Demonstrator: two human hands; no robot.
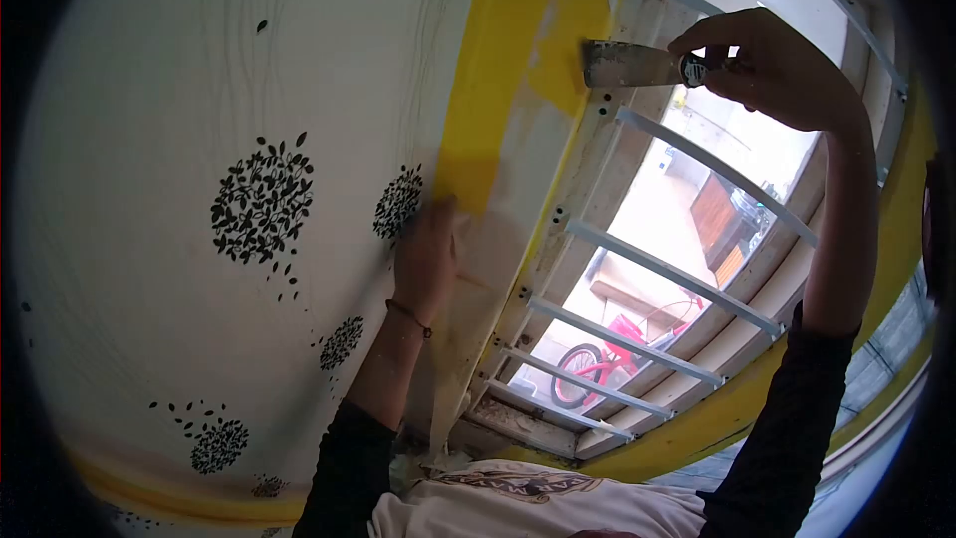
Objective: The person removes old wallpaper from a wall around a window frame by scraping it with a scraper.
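Observation:
My right hand (782,65) is closed round the handle of a scraper (632,65). The flat, stained blade points left, its tip at the yellow wall edge beside the window frame. My left hand (428,249) is against the wall lower down, its fingers closed on the upper part of a loose strip of wallpaper (448,369) that hangs below it. Its fingertips are partly in shadow. Above that hand runs a bare yellow band (488,70) with pale patches. To the left, white wallpaper (129,239) with black leaf clusters covers the wall.
A window (687,179) with several pale metal bars (687,264) is on the right. Through it a pink bicycle (602,364) shows outside. Screws dot the frame's left edge. Crumpled pale scraps (428,463) lie near the bottom, by my shirt (528,503).

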